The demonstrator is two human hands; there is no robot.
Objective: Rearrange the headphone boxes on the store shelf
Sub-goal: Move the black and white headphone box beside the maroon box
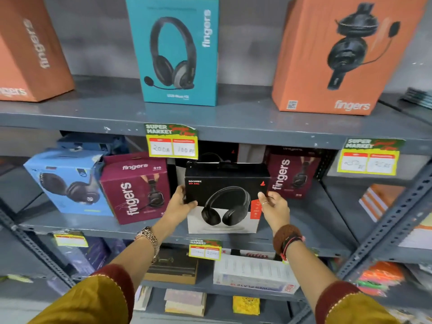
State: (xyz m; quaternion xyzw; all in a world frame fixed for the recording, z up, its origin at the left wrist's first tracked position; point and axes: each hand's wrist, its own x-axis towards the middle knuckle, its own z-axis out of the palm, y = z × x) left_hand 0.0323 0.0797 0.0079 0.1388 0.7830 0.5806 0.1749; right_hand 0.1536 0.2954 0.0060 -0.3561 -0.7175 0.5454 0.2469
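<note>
The fingers (190, 204) of the left hand (178, 205) curl round the left edge of the black headphone box (224, 197), pinching it; the right hand (274, 208) pinches the right edge, thumb in front. The box stands on the middle shelf (145, 226), near its front edge, between two maroon boxes (134, 188) and right of a blue box (67, 181). To do this well, keep both grips level, hold the face forward, and slide it without nudging the neighbours.
</note>
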